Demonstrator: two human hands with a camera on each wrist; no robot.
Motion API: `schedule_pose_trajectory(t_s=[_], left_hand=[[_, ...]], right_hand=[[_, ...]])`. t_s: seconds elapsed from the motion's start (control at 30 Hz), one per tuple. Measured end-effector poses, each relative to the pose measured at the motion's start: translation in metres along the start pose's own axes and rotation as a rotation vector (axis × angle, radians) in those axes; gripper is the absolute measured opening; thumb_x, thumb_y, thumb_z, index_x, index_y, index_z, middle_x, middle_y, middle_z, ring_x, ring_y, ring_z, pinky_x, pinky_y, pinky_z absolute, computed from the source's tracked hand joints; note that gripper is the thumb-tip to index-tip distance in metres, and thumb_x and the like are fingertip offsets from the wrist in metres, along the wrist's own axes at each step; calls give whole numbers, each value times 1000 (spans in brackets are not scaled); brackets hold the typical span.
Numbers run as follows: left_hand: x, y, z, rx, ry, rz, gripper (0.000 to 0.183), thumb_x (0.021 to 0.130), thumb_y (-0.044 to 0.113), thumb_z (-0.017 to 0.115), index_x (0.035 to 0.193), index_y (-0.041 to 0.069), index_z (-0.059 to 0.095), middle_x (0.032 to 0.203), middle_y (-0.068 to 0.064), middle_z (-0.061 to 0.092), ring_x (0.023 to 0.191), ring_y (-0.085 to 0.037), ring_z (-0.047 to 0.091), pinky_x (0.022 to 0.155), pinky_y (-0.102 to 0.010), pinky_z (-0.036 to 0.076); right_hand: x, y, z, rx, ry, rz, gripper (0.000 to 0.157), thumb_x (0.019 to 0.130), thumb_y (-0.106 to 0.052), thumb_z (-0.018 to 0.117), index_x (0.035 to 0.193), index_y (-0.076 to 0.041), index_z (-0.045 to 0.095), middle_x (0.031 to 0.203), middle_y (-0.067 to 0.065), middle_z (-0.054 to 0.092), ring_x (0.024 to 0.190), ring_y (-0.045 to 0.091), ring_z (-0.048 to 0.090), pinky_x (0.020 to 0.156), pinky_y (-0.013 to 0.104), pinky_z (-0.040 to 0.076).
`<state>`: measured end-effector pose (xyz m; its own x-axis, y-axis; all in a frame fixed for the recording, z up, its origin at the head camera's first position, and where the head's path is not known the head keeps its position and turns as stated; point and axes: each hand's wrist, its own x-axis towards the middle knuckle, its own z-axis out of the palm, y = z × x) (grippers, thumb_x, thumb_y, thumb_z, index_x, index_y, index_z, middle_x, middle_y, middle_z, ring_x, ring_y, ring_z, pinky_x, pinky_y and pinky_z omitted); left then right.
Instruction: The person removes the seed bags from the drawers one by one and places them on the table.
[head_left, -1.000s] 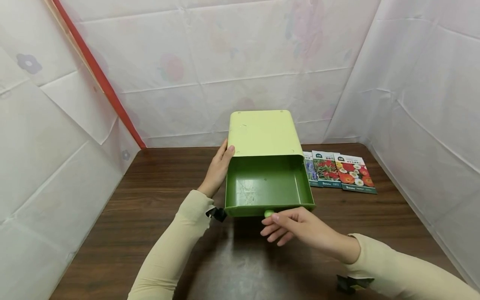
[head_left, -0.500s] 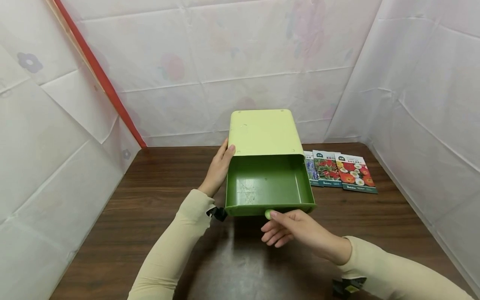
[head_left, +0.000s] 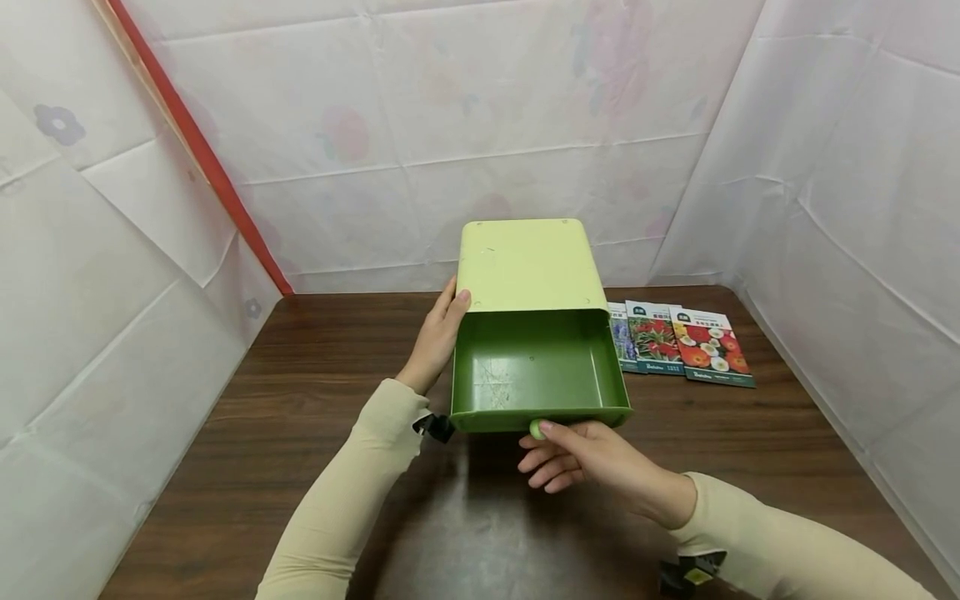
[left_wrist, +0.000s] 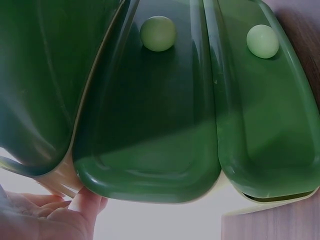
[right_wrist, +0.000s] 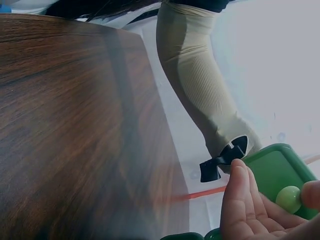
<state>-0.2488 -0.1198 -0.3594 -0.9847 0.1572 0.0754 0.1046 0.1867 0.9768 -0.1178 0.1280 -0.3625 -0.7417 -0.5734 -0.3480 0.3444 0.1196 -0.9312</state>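
Observation:
A small desktop cabinet with a pale yellow-green shell (head_left: pixel 528 262) stands on the table, its green top drawer (head_left: pixel 536 379) pulled out, nothing inside. My left hand (head_left: pixel 433 340) rests against the shell's left side, thumb at the top front edge. At the drawer front, my right hand (head_left: pixel 592 458) pinches the round light-green knob (head_left: pixel 537 429) between thumb and index finger; the other fingers hang loosely below. In the left wrist view, two lower drawer fronts (left_wrist: pixel 150 115) with round knobs (left_wrist: pixel 158 34) are closed, and my left thumb touches the shell's edge.
Several flower seed packets (head_left: pixel 708 350) lie overlapping to the right of the cabinet, partly hidden by it. The dark wooden table (head_left: pixel 300 400) is enclosed by white printed sheets (head_left: pixel 360 100). A red strip (head_left: pixel 202 150) runs down the left corner.
My right wrist and forearm have shifted slightly left, while the thumb and index finger stay at the knob. The left hand, cabinet and pulled-out drawer have hardly moved.

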Motion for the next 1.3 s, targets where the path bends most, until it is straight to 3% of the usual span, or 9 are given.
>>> schedule_pose_trajectory(t_s=[0.6, 1.3], left_hand=[[0, -1, 0, 0, 1, -23, 81, 93, 71, 40, 158, 31, 11, 164, 12, 12, 152, -11, 11, 123, -44, 17], [1, -1, 0, -51, 5, -25, 73, 97, 62, 44, 157, 31, 15, 164, 8, 15, 152, -17, 15, 121, -49, 21]], right_hand=[[8, -8, -5, 26, 93, -105, 55, 103, -39, 50, 124, 11, 60, 98, 7, 75, 84, 13, 72, 80, 32, 59], [44, -23, -20, -1, 211, -137, 60, 100, -48, 52, 122, 7, 64, 97, 5, 76, 87, 14, 73, 83, 37, 59]])
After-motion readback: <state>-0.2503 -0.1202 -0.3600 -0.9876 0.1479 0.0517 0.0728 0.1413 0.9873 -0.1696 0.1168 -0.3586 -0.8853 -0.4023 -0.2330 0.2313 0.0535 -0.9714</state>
